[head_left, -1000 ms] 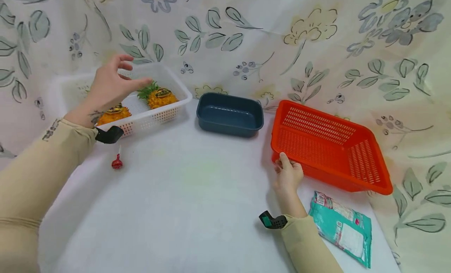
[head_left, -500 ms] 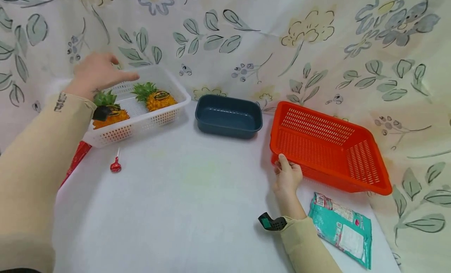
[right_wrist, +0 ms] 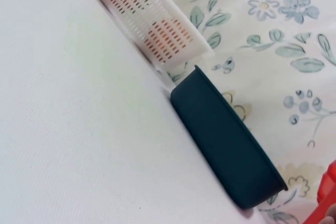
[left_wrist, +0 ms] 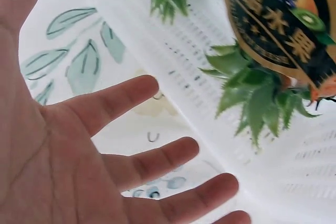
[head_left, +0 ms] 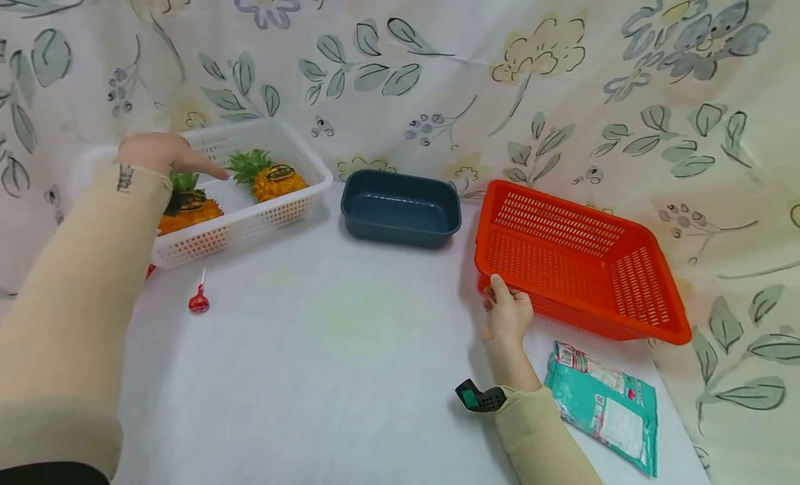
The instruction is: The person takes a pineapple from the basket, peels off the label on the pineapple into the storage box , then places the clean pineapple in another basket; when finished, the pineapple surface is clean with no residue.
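My left hand [head_left: 165, 155] is over the left part of the white basket [head_left: 281, 215], its fingers spread and holding nothing. In the left wrist view the fingertips lie close to the basket's rim; whether they touch it I cannot tell. Two orange pineapples with green crowns and black labels sit in that basket: the right pineapple [head_left: 278, 185] shows well, the left pineapple [head_left: 192, 215] is partly covered by the wrist strap. My right hand [head_left: 507, 322] grips the near left corner of the red basket [head_left: 584, 259], thumb on the rim, other fingers mostly hidden.
Between the baskets stands a dark blue container [head_left: 400, 210]. A red-wrapped lollipop [head_left: 198, 303] lies on the white table in front of the white basket. On the right, a teal packet [head_left: 603, 408] lies below the red basket. A floral cloth [head_left: 375, 68] hangs behind.
My left hand has moved left, then lowered toward the white basket, uncovering more of the pineapples. The right hand keeps its grip on the red basket. The head view has shifted slightly.
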Motion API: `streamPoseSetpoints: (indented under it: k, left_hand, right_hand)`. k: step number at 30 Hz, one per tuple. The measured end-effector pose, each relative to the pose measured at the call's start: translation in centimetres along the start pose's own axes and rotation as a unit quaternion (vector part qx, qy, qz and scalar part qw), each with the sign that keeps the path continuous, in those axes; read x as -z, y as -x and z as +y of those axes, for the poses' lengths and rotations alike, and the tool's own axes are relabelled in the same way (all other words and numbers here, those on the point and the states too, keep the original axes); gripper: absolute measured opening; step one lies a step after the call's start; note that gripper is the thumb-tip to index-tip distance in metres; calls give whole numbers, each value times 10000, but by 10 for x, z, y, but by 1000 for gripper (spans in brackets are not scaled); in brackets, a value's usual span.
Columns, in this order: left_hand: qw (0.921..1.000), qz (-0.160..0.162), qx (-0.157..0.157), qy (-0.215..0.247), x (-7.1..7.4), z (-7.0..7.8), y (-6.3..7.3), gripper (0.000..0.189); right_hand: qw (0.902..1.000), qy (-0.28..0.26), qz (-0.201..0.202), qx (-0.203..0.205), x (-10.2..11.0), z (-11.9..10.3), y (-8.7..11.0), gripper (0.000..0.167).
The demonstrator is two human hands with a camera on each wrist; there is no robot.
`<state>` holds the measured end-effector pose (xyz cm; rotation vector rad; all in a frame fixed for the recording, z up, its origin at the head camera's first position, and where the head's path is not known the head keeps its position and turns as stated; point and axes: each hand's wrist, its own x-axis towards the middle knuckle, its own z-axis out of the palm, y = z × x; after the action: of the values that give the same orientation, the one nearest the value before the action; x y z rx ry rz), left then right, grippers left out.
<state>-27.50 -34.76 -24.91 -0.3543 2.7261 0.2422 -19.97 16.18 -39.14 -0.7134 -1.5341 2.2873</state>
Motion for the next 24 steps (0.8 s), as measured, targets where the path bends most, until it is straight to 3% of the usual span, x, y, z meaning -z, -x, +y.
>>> streamPoseSetpoints:
  k: [6,9,13,20,24]
  left_hand:
    - [9907,-496,803,975,-11,-3,-5,133]
    - [9853,-660,983,1233,-12,-1,-5,136]
    - [9848,-757,924,1262,-14,6,0,129]
    - [9814,-597,1403,1166,-20,18,7,127]
    - [9866,-486,1327,810,-22,20,6,119]
  right_hand:
    - [9999,-33,-13,-95,1,-2,1,16]
    - [9999,-24,-28,-142,2,-3,1,15]
    - [9998,-8,-19,-200,2,-3,1,19]
    - [9996,-90,-33,-270,2,-2,0,25]
    - [9995,-104,-23,-292,1,-2,-1,27]
